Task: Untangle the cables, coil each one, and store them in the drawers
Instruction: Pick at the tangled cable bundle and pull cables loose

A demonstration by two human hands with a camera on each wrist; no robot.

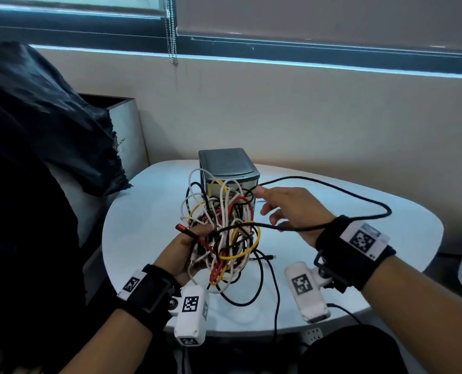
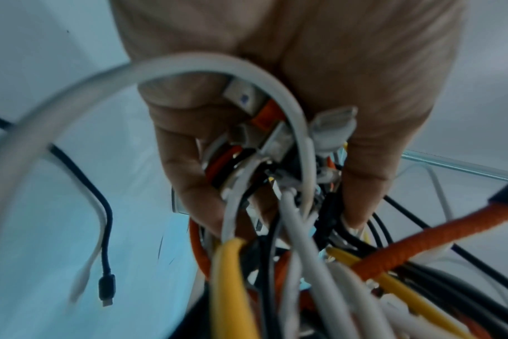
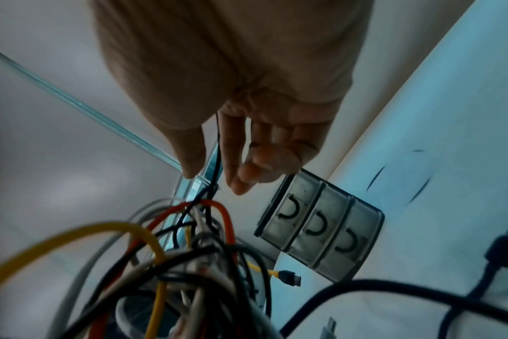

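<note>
A tangle of white, yellow, red and black cables (image 1: pixel 224 233) is held up above the white table (image 1: pixel 346 271). My left hand (image 1: pixel 190 245) grips the tangle from the left, fingers curled round several cables and plugs (image 2: pixel 276 146). My right hand (image 1: pixel 286 209) hovers at the tangle's right with fingers loosely spread. A thin black cable (image 3: pixel 217 149) runs between its thumb and forefinger, then loops out to the right (image 1: pixel 386 211). Behind the tangle stands the small grey drawer unit (image 1: pixel 228 164), whose three drawers (image 3: pixel 319 229) are closed.
A black USB plug (image 2: pixel 106 286) dangles below the tangle. Black cable ends (image 3: pixel 505 247) lie on the table near its front edge. A dark cloth (image 1: pixel 35 125) and a metal bin (image 1: pixel 128 130) stand to the left. A power strip (image 1: pixel 315 334) sits under the table.
</note>
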